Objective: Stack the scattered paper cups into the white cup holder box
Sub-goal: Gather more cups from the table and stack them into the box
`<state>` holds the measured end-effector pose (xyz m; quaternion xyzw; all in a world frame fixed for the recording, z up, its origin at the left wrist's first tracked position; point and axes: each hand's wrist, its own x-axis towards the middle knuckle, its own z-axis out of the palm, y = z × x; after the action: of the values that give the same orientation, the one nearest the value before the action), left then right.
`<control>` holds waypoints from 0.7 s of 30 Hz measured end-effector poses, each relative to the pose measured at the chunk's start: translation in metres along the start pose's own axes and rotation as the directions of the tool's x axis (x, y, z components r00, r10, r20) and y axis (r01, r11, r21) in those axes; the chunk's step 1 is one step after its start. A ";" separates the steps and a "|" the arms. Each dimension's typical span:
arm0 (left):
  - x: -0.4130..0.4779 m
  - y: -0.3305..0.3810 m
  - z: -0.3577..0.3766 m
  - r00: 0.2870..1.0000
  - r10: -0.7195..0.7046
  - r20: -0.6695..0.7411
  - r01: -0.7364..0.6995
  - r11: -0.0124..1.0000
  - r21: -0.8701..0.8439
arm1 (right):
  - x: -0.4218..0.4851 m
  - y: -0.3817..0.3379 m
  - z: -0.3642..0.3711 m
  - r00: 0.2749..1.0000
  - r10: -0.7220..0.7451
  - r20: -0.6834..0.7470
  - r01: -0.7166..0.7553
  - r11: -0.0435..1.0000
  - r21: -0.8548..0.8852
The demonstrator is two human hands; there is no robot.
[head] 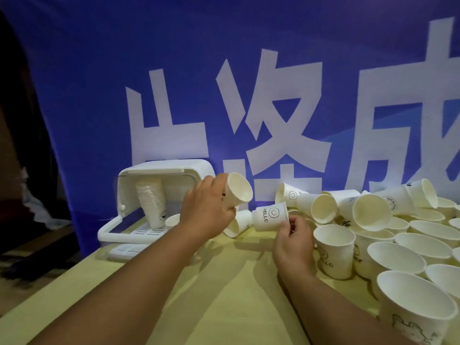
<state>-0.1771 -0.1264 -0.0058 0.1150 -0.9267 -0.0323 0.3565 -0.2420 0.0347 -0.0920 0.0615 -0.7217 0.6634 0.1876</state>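
Observation:
The white cup holder box (164,170) stands open at the back left of the table, with a tall stack of nested cups (151,200) upside down inside it. My left hand (206,207) grips a white paper cup (237,190), tilted with its mouth facing right, just right of the box. My right hand (291,235) pinches the rim of a "HELLO" smiley cup (270,216) lying on its side. Another cup (237,224) lies on its side between my hands. Several loose cups (373,215) are piled on the right.
The tan table (224,295) holds upright cups along its right side, one (334,250) close to my right wrist and a large one (413,305) at the near right. A white slotted tray piece (124,251) lies in front of the box. A blue banner (224,83) hangs behind.

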 end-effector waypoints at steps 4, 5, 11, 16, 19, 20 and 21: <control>-0.019 -0.032 -0.029 0.968 -0.251 0.022 0.235 0.867 -0.439 | -0.006 0.001 0.005 0.995 -0.094 0.046 0.095 0.995 -0.018; -0.022 -0.042 -0.033 0.957 -0.290 0.028 0.266 0.831 -0.489 | -0.008 0.001 0.005 0.992 -0.116 0.050 0.117 0.993 -0.015; -0.044 -0.087 -0.022 0.918 -0.396 0.017 0.315 0.703 -0.637 | -0.014 0.000 0.011 0.969 -0.221 0.112 0.225 0.974 -0.023; -0.052 -0.099 -0.009 0.915 -0.389 0.105 0.372 0.718 -0.588 | -0.019 -0.007 0.018 0.937 -0.331 0.113 0.336 0.941 -0.025; -0.054 -0.103 -0.009 0.911 -0.404 0.089 0.371 0.704 -0.606 | -0.020 -0.016 0.022 0.931 -0.353 0.094 0.355 0.935 -0.001; -0.054 -0.104 -0.009 0.911 -0.403 0.088 0.371 0.706 -0.604 | -0.020 -0.021 0.024 0.931 -0.354 0.094 0.354 0.935 0.009; -0.054 -0.105 -0.009 0.910 -0.405 0.087 0.373 0.708 -0.600 | -0.020 -0.026 0.026 0.929 -0.355 0.100 0.356 0.934 0.016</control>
<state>-0.1120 -0.2157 -0.0491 0.1884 -0.8125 -0.3973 0.3827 -0.2196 0.0029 -0.0760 0.2245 -0.7082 0.6135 0.2678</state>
